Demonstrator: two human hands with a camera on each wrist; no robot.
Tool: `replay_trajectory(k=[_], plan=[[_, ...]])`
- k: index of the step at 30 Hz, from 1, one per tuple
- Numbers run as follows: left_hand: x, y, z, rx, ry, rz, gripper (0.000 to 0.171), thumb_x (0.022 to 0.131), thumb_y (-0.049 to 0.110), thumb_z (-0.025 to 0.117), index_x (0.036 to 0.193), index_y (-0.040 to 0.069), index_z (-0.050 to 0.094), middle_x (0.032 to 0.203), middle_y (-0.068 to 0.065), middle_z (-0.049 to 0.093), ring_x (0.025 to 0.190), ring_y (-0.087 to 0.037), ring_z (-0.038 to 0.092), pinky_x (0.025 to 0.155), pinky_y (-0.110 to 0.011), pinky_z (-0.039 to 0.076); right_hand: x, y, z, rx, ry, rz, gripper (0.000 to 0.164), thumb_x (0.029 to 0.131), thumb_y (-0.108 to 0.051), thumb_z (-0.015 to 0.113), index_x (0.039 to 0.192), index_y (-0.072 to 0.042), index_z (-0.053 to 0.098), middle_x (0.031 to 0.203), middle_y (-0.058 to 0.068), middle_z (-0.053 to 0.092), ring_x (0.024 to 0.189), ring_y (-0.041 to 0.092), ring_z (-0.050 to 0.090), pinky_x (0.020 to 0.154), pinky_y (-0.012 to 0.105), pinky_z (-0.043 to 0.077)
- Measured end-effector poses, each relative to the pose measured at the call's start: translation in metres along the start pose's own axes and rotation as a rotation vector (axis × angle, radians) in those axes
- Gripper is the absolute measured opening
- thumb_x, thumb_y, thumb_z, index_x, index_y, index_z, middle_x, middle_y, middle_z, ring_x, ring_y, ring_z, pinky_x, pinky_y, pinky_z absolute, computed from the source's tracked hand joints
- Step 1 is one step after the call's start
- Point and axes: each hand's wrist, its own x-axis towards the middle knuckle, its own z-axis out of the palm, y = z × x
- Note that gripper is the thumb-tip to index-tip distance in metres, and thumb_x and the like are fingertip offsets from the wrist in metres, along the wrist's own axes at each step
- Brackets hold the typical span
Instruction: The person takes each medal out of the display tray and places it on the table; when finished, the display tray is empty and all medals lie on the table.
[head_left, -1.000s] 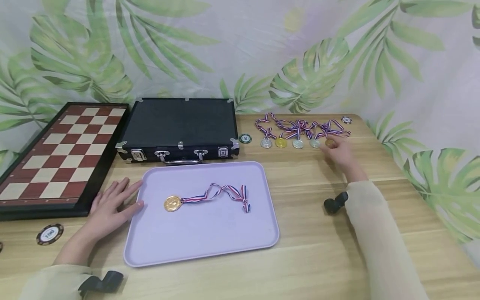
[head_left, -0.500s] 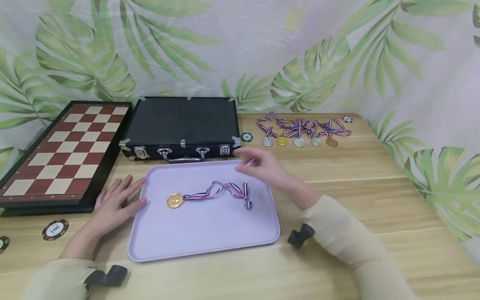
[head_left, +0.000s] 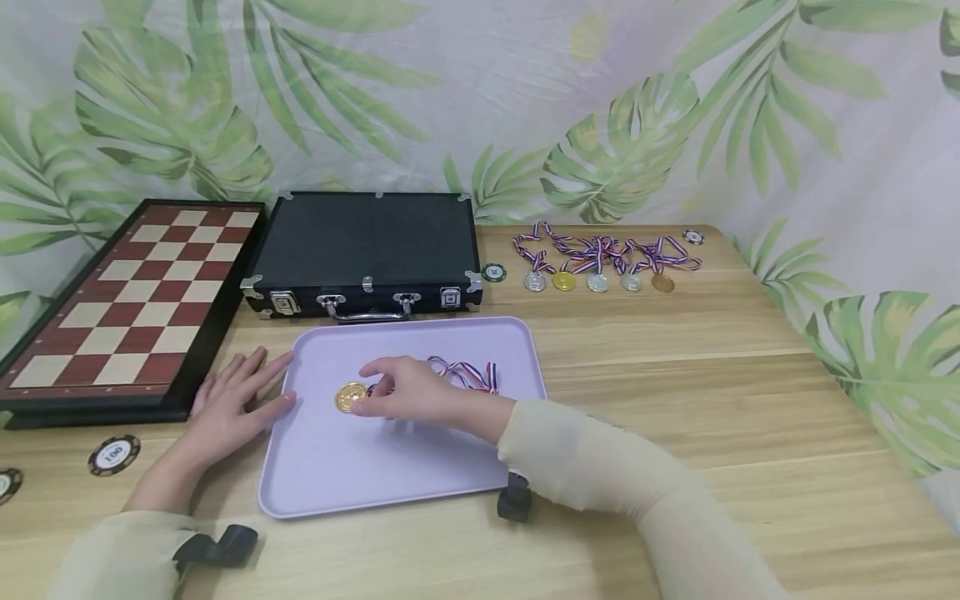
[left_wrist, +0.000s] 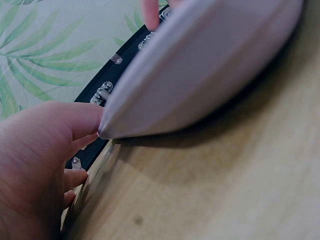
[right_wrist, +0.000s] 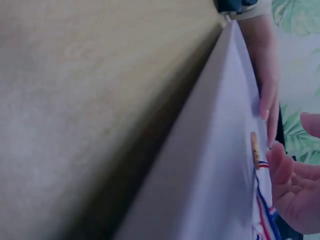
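A gold medal (head_left: 348, 398) lies on the lilac tray (head_left: 330, 479), its striped ribbon (head_left: 480, 377) trailing right, partly hidden by my right hand (head_left: 420, 392). That hand hovers over the medal end of the ribbon, thumb at the medal's edge and forefinger apart from it. In the right wrist view, a gap shows between the thumb and fingers, with the medal (right_wrist: 255, 150) beside them. My left hand (head_left: 232, 412) rests at the tray's left edge with fingers spread. The left wrist view has the thumb against the tray rim (left_wrist: 112, 117).
Behind the tray stands a black case (head_left: 367, 242) with metal latches. A checkered board (head_left: 142, 300) lies to the left. Several medals (head_left: 597, 282) with tangled ribbons (head_left: 600, 250) are lined up at the back right. Poker chips (head_left: 114, 455) lie about the table (head_left: 675, 358).
My right hand has left the bronze-coloured medal in the back right row and swept left over the tray to the gold medal. My left hand stays at the tray edge.
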Motion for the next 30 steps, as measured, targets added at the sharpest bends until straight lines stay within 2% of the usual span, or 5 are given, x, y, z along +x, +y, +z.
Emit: replay_trajectory(k=[6, 13, 19, 25, 30], plan=[[0.001, 0.000, 0.000, 0.009, -0.006, 0.002, 0.059, 0.084, 0.038, 0.051, 0.135, 0.015, 0.031, 0.138, -0.025, 0.014, 0.126, -0.038, -0.003, 0.092, -0.055, -0.014, 0.010, 0.011, 0.012, -0.209, 0.012, -0.067, 0.057, 0.074, -0.028, 0.068, 0.123, -0.008, 0.047, 0.069, -0.009, 0.054, 0.060, 0.003, 0.049, 0.054, 0.015, 0.040], [0.000, 0.001, -0.001, 0.002, -0.001, 0.003, 0.059, 0.084, 0.039, 0.050, 0.135, 0.015, 0.031, 0.137, -0.025, 0.015, 0.126, -0.037, -0.002, 0.092, -0.054, -0.014, 0.017, 0.010, 0.019, -0.432, 0.090, -0.091, 0.047, 0.073, -0.039, 0.066, 0.114, -0.019, 0.054, 0.070, -0.011, 0.054, 0.062, 0.003, 0.048, 0.050, 0.018, 0.036], [-0.001, 0.000, -0.001, -0.011, 0.001, 0.009, 0.059, 0.085, 0.038, 0.050, 0.135, 0.015, 0.030, 0.137, -0.025, 0.014, 0.126, -0.037, -0.003, 0.092, -0.054, -0.014, 0.017, 0.007, 0.027, -0.502, 0.156, -0.065, 0.029, 0.072, -0.043, 0.066, 0.090, -0.024, 0.053, 0.067, -0.012, 0.050, 0.060, 0.005, 0.047, 0.045, 0.022, 0.036], [0.000, 0.000, 0.001, -0.004, 0.000, 0.010, 0.060, 0.084, 0.039, 0.050, 0.135, 0.014, 0.031, 0.137, -0.026, 0.015, 0.126, -0.038, -0.003, 0.092, -0.054, -0.015, 0.012, 0.009, 0.030, -0.549, 0.159, -0.046, 0.033, 0.071, -0.039, 0.068, 0.098, -0.025, 0.055, 0.082, -0.011, 0.053, 0.068, 0.004, 0.047, 0.048, 0.021, 0.036], [0.000, -0.001, 0.000, -0.004, 0.005, 0.008, 0.060, 0.084, 0.039, 0.050, 0.135, 0.014, 0.031, 0.137, -0.026, 0.014, 0.126, -0.037, -0.003, 0.092, -0.053, -0.015, 0.006, 0.014, 0.027, -0.571, 0.162, -0.054, 0.033, 0.071, -0.035, 0.069, 0.098, -0.024, 0.054, 0.085, -0.005, 0.046, 0.068, 0.007, 0.045, 0.048, 0.021, 0.035]])
